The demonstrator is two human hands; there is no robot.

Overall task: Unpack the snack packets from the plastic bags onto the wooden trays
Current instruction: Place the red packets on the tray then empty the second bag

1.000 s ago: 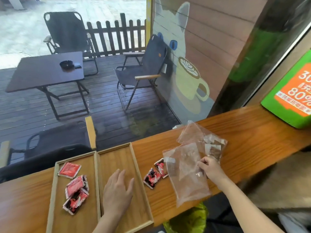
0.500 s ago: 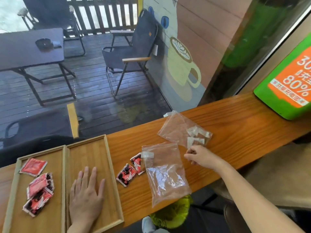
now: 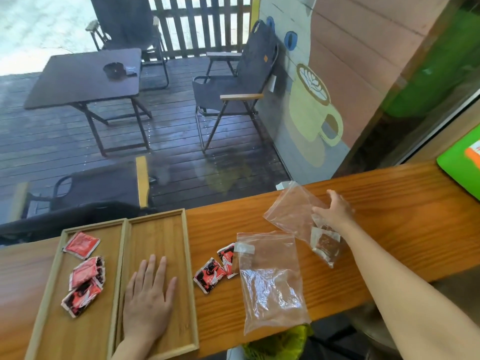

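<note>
Wooden rectangular tray (image 3: 158, 229) lies under my flat, spread left hand (image 3: 148, 300); red snack packets (image 3: 83, 274) fill its neighbour, two more (image 3: 213, 274) beside an empty clear plastic bag (image 3: 270, 281); beyond, my right hand (image 3: 335, 211), fingers spread, presses a second bag (image 3: 291, 211) holding brown packets (image 3: 326, 242)

Wooden counter (image 3: 389, 203) against a window, overlooking wet dark decking (image 3: 168, 141). Outside: dark folding table (image 3: 83, 79) bearing an ashtray (image 3: 114, 70), folding chairs (image 3: 233, 81) with wooden armrests, picket fence (image 3: 197, 24) behind. Coffee-cup mural (image 3: 311, 105) on plank wall at right. Green sign (image 3: 459, 165) at far right. Daylight throughout.
</note>
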